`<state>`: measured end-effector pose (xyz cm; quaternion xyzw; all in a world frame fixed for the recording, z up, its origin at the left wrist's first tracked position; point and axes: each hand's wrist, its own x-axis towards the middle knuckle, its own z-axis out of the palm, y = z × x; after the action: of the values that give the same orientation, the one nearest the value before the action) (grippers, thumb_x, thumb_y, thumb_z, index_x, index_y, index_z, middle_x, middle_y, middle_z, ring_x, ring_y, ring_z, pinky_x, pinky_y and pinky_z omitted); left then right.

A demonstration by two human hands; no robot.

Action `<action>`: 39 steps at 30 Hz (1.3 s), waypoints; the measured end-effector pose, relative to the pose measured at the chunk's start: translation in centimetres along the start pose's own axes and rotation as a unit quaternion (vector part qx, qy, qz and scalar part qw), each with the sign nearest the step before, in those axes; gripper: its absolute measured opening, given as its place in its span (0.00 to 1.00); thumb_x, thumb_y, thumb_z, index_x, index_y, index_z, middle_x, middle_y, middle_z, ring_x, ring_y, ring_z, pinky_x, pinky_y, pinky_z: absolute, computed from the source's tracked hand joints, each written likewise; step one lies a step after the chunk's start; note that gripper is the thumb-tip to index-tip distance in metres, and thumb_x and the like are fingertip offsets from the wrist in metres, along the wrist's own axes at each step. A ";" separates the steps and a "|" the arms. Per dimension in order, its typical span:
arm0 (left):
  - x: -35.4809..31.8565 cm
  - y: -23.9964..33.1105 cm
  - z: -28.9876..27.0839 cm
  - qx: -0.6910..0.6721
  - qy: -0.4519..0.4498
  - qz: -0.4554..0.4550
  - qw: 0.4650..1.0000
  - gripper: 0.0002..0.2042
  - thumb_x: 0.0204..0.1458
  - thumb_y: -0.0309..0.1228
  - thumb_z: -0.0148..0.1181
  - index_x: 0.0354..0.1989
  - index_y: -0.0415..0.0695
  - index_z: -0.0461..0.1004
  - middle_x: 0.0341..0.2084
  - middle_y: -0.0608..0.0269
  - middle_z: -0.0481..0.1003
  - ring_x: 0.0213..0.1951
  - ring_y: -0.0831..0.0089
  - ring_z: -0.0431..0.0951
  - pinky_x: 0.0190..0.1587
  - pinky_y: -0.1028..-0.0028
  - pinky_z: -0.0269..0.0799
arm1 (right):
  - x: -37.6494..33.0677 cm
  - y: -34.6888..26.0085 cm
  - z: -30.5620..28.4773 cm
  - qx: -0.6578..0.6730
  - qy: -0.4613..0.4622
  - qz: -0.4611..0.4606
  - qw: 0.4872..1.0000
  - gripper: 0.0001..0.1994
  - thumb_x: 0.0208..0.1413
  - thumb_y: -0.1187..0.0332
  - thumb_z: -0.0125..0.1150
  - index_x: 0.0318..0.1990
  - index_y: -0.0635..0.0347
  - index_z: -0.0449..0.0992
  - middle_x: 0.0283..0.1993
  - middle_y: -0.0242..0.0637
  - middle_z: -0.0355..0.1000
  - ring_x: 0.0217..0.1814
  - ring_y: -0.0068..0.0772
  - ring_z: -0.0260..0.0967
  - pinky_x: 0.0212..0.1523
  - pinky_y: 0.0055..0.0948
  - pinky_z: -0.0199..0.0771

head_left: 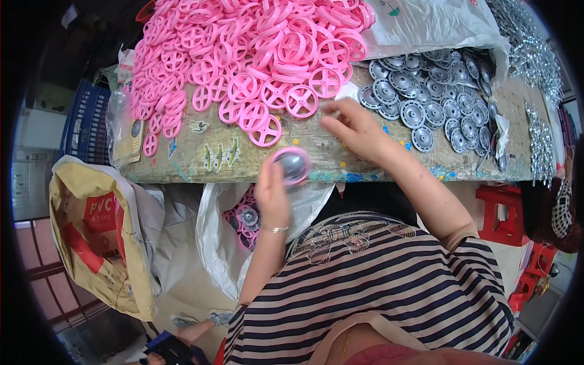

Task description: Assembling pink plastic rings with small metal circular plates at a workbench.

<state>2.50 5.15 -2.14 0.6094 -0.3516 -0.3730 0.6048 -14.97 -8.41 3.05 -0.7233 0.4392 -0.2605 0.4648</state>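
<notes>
My left hand point(272, 191) is closed on a pink wheel point(306, 159) with a grey disc in its middle, just over the table's near edge. Motion blurs that wheel slightly. Over the table my right hand point(356, 126) has its fingers apart and bent, with nothing visible in them. It lies between a heap of pink spoked wheels point(302, 101) on the left and a pile of grey round discs point(412, 114) on the right. Below the table, a white sack point(213, 237) holds several pink wheels with grey centres point(249, 216).
A worn table point(340, 159) carries both piles. Clear plastic sheeting point(426, 30) lies behind the discs, with silver tinsel point(538, 55) at the far right. A yellowish sack point(143, 267) stands open at left, near blue crates point(85, 125). Red stools point(500, 213) stand at right.
</notes>
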 end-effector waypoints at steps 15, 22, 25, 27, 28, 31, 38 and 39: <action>-2.2 -0.2 -7.6 0.113 0.054 -0.002 0.992 0.15 0.60 0.25 0.49 0.55 0.37 0.67 0.46 0.51 0.72 0.47 0.65 0.75 0.46 0.72 0.72 | 3.9 -0.3 0.2 0.020 0.030 -0.016 0.999 0.19 0.59 0.57 0.54 0.51 0.62 0.70 0.31 0.39 0.70 0.36 0.31 0.68 0.39 0.31 0.69; 2.4 2.1 5.7 -0.201 -0.158 -0.065 0.965 0.15 0.63 0.30 0.45 0.54 0.36 0.63 0.48 0.52 0.71 0.42 0.64 0.78 0.43 0.68 0.79 | -2.7 -1.5 -0.8 0.058 -0.113 0.055 0.990 0.15 0.63 0.61 0.49 0.44 0.64 0.73 0.29 0.36 0.69 0.30 0.25 0.67 0.33 0.27 0.68; 3.5 1.5 6.4 -0.221 -0.157 -0.109 0.956 0.12 0.63 0.30 0.46 0.50 0.36 0.65 0.45 0.53 0.72 0.42 0.63 0.78 0.44 0.66 0.80 | -2.7 1.2 -3.2 -0.060 0.074 -0.033 0.995 0.14 0.59 0.62 0.54 0.45 0.63 0.73 0.37 0.41 0.70 0.38 0.32 0.69 0.39 0.31 0.69; 3.6 1.1 6.4 -0.224 -0.153 -0.127 0.954 0.12 0.63 0.31 0.46 0.49 0.36 0.66 0.43 0.53 0.73 0.42 0.61 0.79 0.43 0.66 0.80 | -1.1 4.6 -6.4 -0.293 0.195 -0.170 0.921 0.16 0.55 0.63 0.59 0.48 0.62 0.73 0.46 0.45 0.68 0.46 0.42 0.68 0.46 0.36 0.67; 3.8 1.0 6.5 -0.225 -0.161 -0.133 0.952 0.12 0.63 0.31 0.45 0.49 0.36 0.66 0.43 0.52 0.73 0.42 0.60 0.79 0.44 0.65 0.80 | -1.0 4.4 -7.5 -0.335 0.203 -0.142 0.909 0.19 0.52 0.63 0.61 0.50 0.61 0.72 0.48 0.47 0.67 0.49 0.49 0.66 0.49 0.40 0.66; 3.8 1.4 6.2 -0.247 -0.176 -0.143 0.942 0.13 0.63 0.32 0.44 0.50 0.36 0.65 0.45 0.51 0.73 0.44 0.59 0.78 0.46 0.64 0.79 | -0.2 6.9 -7.4 -0.391 0.218 -0.135 0.884 0.19 0.52 0.64 0.61 0.51 0.61 0.71 0.49 0.46 0.66 0.48 0.50 0.66 0.48 0.41 0.67; 4.0 0.8 5.6 -0.294 -0.198 -0.152 0.923 0.16 0.64 0.32 0.43 0.56 0.36 0.62 0.47 0.53 0.71 0.47 0.62 0.77 0.50 0.62 0.76 | 1.2 4.4 -7.5 -0.194 0.175 -0.049 0.964 0.13 0.57 0.70 0.55 0.47 0.66 0.70 0.41 0.41 0.71 0.38 0.36 0.70 0.41 0.34 0.70; 4.0 0.7 5.5 -0.294 -0.197 -0.152 0.923 0.16 0.64 0.32 0.43 0.56 0.36 0.62 0.47 0.53 0.71 0.47 0.62 0.77 0.50 0.62 0.76 | 0.9 3.1 -6.8 -0.054 0.134 0.004 0.990 0.13 0.58 0.70 0.55 0.49 0.66 0.69 0.40 0.39 0.72 0.36 0.28 0.70 0.39 0.30 0.70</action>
<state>-0.39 -0.99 -1.54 0.3646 -0.2410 -0.6598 0.6113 -21.07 -12.82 3.21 -0.7041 0.5136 -0.3292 0.3635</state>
